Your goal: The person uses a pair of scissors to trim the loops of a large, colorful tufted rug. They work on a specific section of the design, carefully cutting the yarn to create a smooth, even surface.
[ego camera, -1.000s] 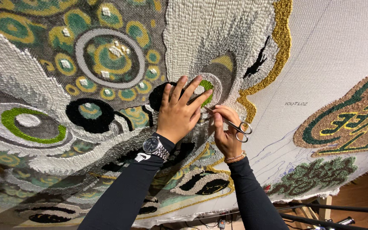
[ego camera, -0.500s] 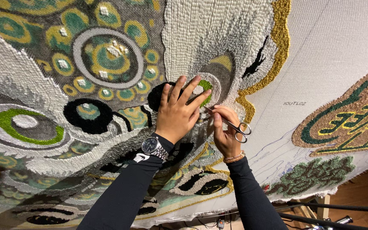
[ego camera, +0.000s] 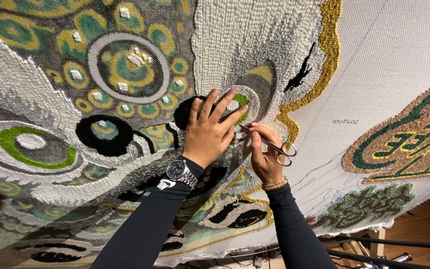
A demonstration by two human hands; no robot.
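Hands (ego camera: 210, 129) pressing looped rug (ego camera: 125, 65), steel scissors (ego camera: 274, 147)

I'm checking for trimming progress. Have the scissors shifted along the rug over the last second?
No. The scissors in the right hand sit at the same spot, just right of the small green patch, blades pointing toward the left hand.

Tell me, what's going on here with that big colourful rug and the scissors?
A person is working on a large tufted rug stretched on a frame, full of green, grey, white and gold swirls. The left hand, with a wristwatch on the wrist, lies flat with fingers spread on the yarn beside a small green patch. The right hand holds small silver scissors, whose tips point at the yarn just next to the left fingertips. To the right, the backing cloth is bare.
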